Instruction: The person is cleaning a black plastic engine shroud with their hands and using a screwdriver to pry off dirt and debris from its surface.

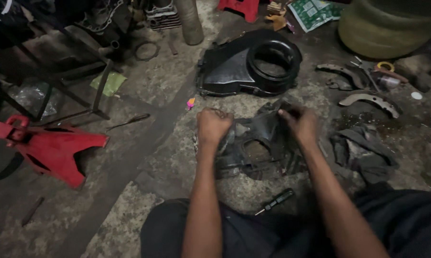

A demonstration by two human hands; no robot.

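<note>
1. Black engine cover (pixel 253 148) is lying on the concrete floor (pixel 129 162), just in front of the person's knees.
2. Left hand (pixel 213 125) is clenching the cover's left edge.
3. Right hand (pixel 299 122) is gripping its upper right edge.
4. Screwdriver (pixel 276 201) is lying just below the cover; a larger black housing (pixel 249 64) is sitting beyond it.

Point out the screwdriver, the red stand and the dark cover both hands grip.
Screwdriver (pixel 276 202), head view: on its black handle.
Red stand (pixel 53 148), head view: on its flat red body.
Dark cover (pixel 253 143), head view: on its face between the hands.
</note>
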